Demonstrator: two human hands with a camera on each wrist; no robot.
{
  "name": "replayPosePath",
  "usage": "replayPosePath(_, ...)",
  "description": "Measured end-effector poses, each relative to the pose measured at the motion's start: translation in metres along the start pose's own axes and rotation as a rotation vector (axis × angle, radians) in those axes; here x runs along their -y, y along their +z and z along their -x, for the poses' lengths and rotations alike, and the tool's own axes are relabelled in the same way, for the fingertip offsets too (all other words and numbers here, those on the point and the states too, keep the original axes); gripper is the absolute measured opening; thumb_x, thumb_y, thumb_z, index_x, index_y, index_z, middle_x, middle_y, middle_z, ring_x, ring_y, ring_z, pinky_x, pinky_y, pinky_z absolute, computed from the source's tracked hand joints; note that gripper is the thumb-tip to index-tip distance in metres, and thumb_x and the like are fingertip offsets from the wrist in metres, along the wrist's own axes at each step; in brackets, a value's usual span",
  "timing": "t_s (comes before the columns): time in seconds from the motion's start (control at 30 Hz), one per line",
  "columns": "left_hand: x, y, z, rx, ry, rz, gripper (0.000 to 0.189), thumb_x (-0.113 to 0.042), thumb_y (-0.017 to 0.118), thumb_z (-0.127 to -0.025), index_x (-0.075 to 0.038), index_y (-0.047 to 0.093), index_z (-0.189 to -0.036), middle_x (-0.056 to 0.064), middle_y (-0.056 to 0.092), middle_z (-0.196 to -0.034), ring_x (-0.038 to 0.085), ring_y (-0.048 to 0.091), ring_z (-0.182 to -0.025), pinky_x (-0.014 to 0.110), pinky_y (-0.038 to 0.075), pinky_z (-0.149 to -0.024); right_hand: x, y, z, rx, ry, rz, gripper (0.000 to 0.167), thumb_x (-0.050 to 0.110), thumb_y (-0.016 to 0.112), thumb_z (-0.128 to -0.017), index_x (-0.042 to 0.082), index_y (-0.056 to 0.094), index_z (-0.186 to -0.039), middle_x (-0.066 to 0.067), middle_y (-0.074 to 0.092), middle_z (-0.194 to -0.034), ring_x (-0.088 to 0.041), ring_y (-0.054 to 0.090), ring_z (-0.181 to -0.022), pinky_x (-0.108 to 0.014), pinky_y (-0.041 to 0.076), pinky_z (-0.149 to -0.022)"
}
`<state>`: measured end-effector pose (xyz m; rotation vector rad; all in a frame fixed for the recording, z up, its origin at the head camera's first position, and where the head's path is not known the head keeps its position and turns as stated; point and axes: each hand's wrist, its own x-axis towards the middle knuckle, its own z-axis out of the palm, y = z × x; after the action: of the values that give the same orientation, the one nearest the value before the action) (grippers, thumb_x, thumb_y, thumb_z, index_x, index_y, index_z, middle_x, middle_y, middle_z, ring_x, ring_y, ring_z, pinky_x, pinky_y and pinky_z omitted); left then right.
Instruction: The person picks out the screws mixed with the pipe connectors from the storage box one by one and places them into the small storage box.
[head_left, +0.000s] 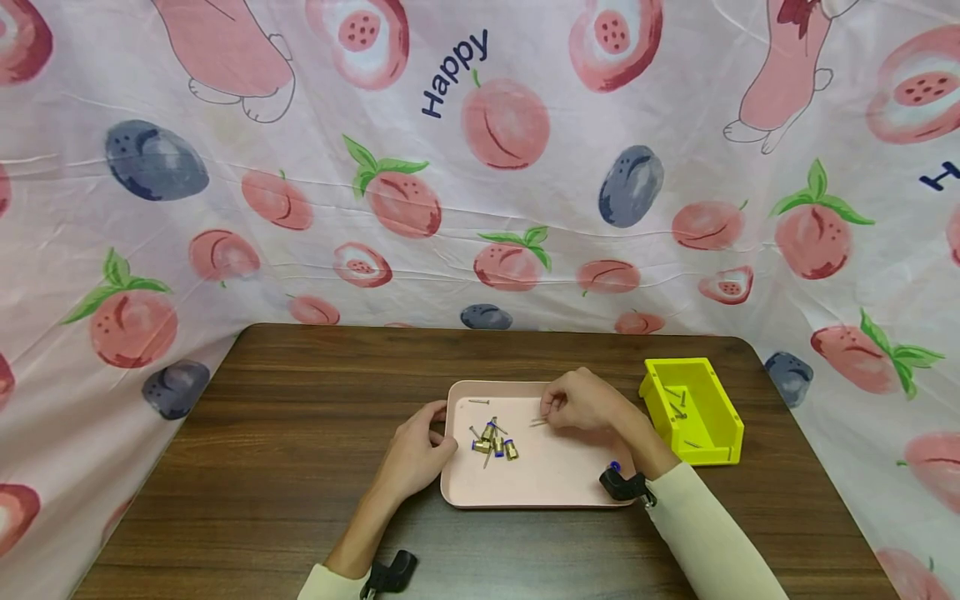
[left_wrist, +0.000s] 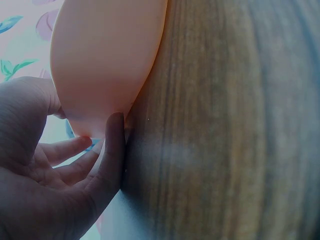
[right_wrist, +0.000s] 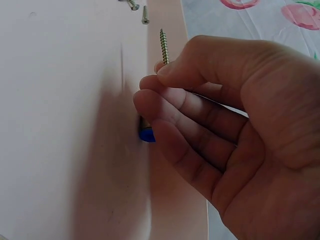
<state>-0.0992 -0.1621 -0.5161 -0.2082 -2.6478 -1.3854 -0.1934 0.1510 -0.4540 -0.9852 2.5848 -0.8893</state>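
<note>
My right hand (head_left: 581,400) pinches a screw (right_wrist: 164,47) between thumb and index finger, above the pink tray (head_left: 555,483). Its threaded end sticks out past the fingertips in the right wrist view. At the tray's left end, my left hand (head_left: 416,446) holds the rim, with the thumb on one side and the fingers around the other. Several brass fittings (head_left: 498,447) with blue collars lie heaped in the tray's left half among loose screws (head_left: 478,402). Another blue-collared fitting (right_wrist: 146,134) lies below my right fingers, partly hidden by them.
To the right of the tray stands a yellow bin (head_left: 731,450) with several screws (head_left: 678,411) inside. My right forearm reaches across the tray's right end, close to the bin. A patterned cloth (head_left: 555,208) hangs behind the brown wooden table (head_left: 337,375).
</note>
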Motion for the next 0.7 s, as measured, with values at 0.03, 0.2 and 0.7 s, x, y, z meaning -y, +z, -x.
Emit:
replayPosePath(0.03,0.001,0.000,0.000,-0.003,0.002,0.004,0.055,-0.012,0.066,-0.083,0.003,0.067,-0.136,0.018,0.075,-0.119,0.014,0.074,-0.080,0.035,0.057,-0.068,0.002,-0.001,0.001,0.000,0.010,0.001,0.014,0.002,0.077,-0.082,0.015,0.079,-0.083,0.014,0.060,-0.070,-0.005,0.054,-0.069,-0.023,0.045,-0.066)
replayPosePath(0.2,0.001,0.000,0.000,-0.006,-0.001,-0.004,0.056,-0.013,0.067,-0.083,0.002,0.067,-0.137,0.016,0.075,-0.118,0.013,0.073,-0.080,0.033,0.057,-0.068,0.002,-0.003,0.004,-0.011,0.032,-0.019,0.011,0.004,0.078,-0.087,0.014,0.081,-0.085,0.013,0.062,-0.072,-0.007,0.055,-0.070,-0.024,0.046,-0.067)
replayPosePath(0.7,-0.018,-0.007,0.001,0.041,-0.131,-0.018,0.058,-0.007,0.069,-0.085,0.000,0.066,-0.142,0.012,0.075,-0.127,0.013,0.075,-0.087,0.036,0.060,-0.077,-0.001,-0.013,0.019,-0.126,0.031,-0.101,0.008,0.003,0.081,-0.088,0.009,0.085,-0.091,0.010,0.072,-0.079,-0.008,0.058,-0.072,-0.024,0.049,-0.068)
